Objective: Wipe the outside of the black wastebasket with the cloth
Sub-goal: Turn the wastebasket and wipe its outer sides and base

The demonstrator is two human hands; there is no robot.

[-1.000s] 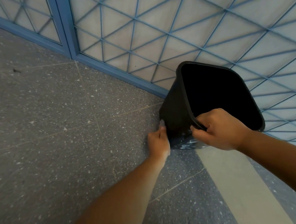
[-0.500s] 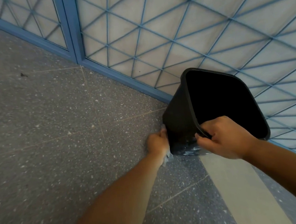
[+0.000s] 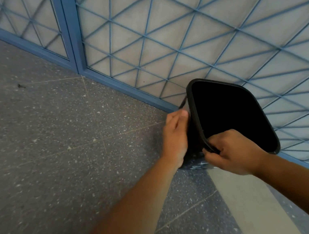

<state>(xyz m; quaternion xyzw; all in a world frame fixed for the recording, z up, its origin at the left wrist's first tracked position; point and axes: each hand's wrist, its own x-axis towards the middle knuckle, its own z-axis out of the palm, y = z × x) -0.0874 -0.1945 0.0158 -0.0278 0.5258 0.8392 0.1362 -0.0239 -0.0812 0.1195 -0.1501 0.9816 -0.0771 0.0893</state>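
I see the bin [image 3: 231, 117] tipped toward me on the floor [image 3: 58, 145], its base down where the grey speckled floor meets a pale strip [image 3: 242, 193], right against the foot of the blue grille [image 3: 198, 37]. Its open mouth faces the camera, dark inside.

My right hand [image 3: 232, 152] is clenched on the near rim, fingers curled over the edge and thumb on the outer side, holding the bin at its tilt.

My left hand [image 3: 176, 137] lies flat against the bin's left outer wall, fingertips up near the rim, blurred. The cloth is not visible from here; it may be under the palm, so I cannot tell whether that hand grasps anything.

Low on the bin's wall, between my two hands, there is a pale sheen [image 3: 198, 166].
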